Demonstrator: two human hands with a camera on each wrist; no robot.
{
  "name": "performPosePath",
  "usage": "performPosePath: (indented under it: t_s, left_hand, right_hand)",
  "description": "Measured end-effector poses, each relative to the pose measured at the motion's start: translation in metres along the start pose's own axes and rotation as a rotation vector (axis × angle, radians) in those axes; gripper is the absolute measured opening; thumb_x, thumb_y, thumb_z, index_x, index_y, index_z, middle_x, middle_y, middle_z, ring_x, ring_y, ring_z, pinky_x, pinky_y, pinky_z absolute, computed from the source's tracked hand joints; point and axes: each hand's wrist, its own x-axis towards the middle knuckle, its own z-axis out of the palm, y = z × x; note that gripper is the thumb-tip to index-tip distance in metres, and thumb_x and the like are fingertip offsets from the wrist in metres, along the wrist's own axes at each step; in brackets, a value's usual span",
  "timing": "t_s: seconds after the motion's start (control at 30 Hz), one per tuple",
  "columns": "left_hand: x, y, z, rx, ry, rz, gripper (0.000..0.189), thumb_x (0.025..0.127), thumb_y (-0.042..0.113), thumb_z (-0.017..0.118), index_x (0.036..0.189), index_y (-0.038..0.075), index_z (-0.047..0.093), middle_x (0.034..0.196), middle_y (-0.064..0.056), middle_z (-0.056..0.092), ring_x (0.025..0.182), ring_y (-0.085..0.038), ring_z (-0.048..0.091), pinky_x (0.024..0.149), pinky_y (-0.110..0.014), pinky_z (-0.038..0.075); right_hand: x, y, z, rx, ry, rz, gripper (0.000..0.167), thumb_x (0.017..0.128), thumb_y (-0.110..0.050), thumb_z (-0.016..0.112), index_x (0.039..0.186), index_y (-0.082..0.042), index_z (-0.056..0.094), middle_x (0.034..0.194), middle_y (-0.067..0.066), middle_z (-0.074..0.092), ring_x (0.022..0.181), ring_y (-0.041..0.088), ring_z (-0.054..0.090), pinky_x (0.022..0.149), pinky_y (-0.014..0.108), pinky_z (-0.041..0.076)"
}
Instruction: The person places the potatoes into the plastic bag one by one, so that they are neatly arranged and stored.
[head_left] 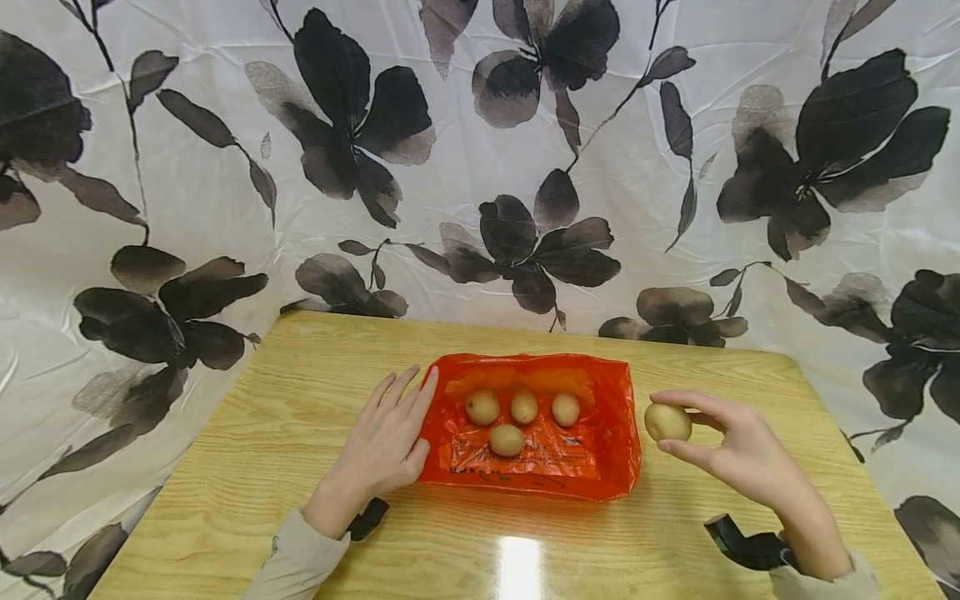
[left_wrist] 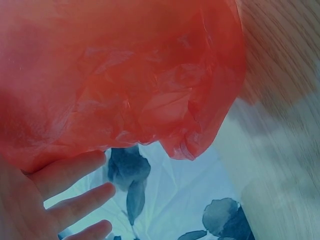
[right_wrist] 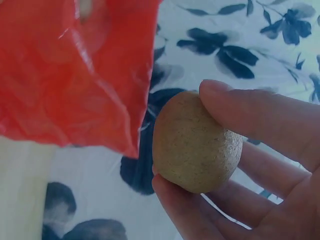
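Note:
A red plastic bag (head_left: 617,433), spread wide in a box-like shape with its mouth upward, lies at mid-table. Inside it rest several small potatoes, three in a back row and one potato (head_left: 507,440) in front of them. My left hand (head_left: 386,442) is at the bag's left side, its fingers spread and straight against the red plastic (left_wrist: 150,75). Just beyond the bag's right side, my right hand (head_left: 742,454) pinches another potato (right_wrist: 195,142) between thumb and fingers. That potato is held beside the bag's right wall (right_wrist: 95,100).
The wooden table (head_left: 247,467) extends around the bag on every side. Behind it hangs a white cloth (head_left: 450,250) with dark flowers. A black wrist mount (head_left: 750,546) sticks out by the right wrist, and a black piece (head_left: 367,518) shows by the left.

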Motion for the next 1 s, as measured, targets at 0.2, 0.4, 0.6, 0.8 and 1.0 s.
performPosePath:
  t_s: [0.2, 0.4, 0.6, 0.8, 1.0]
  left_hand:
    - [0.000, 0.001, 0.000, 0.000, 0.004, 0.000, 0.076, 0.076, 0.016, 0.053, 0.147, -0.007, 0.040, 0.129, -0.016, 0.063, 0.136, -0.038, 0.041, 0.113, -0.054, 0.029]
    - [0.000, 0.001, 0.000, -0.001, 0.005, 0.000, 0.076, 0.075, 0.015, 0.054, 0.147, -0.007, 0.039, 0.128, -0.017, 0.063, 0.137, -0.038, 0.041, 0.113, -0.053, 0.028]
    - [0.001, 0.001, -0.001, -0.004, 0.010, 0.002, 0.075, 0.076, 0.015, 0.052, 0.146, -0.007, 0.040, 0.129, -0.018, 0.063, 0.136, -0.038, 0.041, 0.113, -0.054, 0.029]
    - [0.001, 0.001, -0.002, -0.002, 0.007, 0.003, 0.075, 0.075, 0.015, 0.053, 0.146, -0.007, 0.041, 0.128, -0.017, 0.063, 0.136, -0.039, 0.042, 0.112, -0.054, 0.030]
    - [0.000, 0.001, -0.002, -0.002, -0.008, -0.005, 0.076, 0.075, 0.015, 0.055, 0.147, -0.007, 0.040, 0.128, -0.017, 0.063, 0.136, -0.038, 0.041, 0.113, -0.053, 0.028]
  right_hand:
    - [0.010, -0.008, 0.005, -0.003, -0.018, 0.001, 0.049, 0.072, -0.001, 0.085, 0.118, -0.007, 0.071, 0.112, 0.007, 0.072, 0.096, 0.003, 0.065, 0.083, 0.010, 0.049]
    - [0.022, -0.017, 0.010, -0.013, -0.061, 0.017, 0.045, 0.074, -0.007, 0.085, 0.117, -0.008, 0.072, 0.111, 0.004, 0.072, 0.094, 0.011, 0.067, 0.080, 0.017, 0.053]
    - [0.036, -0.025, 0.015, -0.048, -0.111, 0.070, 0.043, 0.076, -0.012, 0.085, 0.117, -0.010, 0.072, 0.112, 0.004, 0.072, 0.094, 0.017, 0.068, 0.077, 0.028, 0.057]
    - [0.052, -0.030, 0.023, 0.043, -0.153, 0.089, 0.041, 0.077, -0.007, 0.083, 0.115, -0.001, 0.071, 0.112, 0.014, 0.070, 0.092, 0.023, 0.071, 0.073, 0.029, 0.059]
    - [0.066, -0.036, 0.032, 0.004, -0.192, 0.135, 0.039, 0.077, -0.013, 0.083, 0.113, -0.003, 0.072, 0.107, 0.010, 0.071, 0.088, 0.019, 0.067, 0.070, 0.028, 0.057]
